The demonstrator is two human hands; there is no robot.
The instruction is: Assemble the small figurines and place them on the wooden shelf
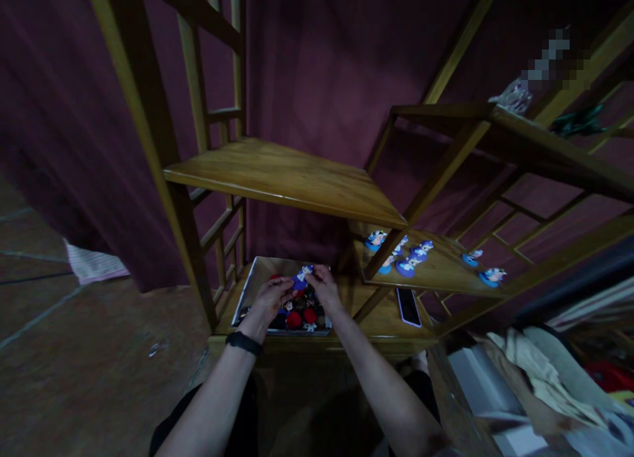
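Observation:
Between my two hands is a small purple-and-white figurine (pixel 302 277), raised over an open box (pixel 257 275) on the lower shelf. My left hand (pixel 270 297), with a dark band on the wrist, pinches the figurine's purple base from the left. From the right, my right hand (pixel 325 286) has its fingers closed at the figurine's upper side. Inside the box lie several small items, dark, red and white; a round red one (pixel 294 320) sits near the front wall. Their exact kinds are too dim to make out.
Several blue and purple figurines (pixel 409 265) stand on the right-hand shelf (pixel 440 282). Below them lies a phone (pixel 409 307). A bare wooden shelf board (pixel 287 179) juts out above the box. White boxes (pixel 488 381) and cloth (pixel 539 371) lie at lower right.

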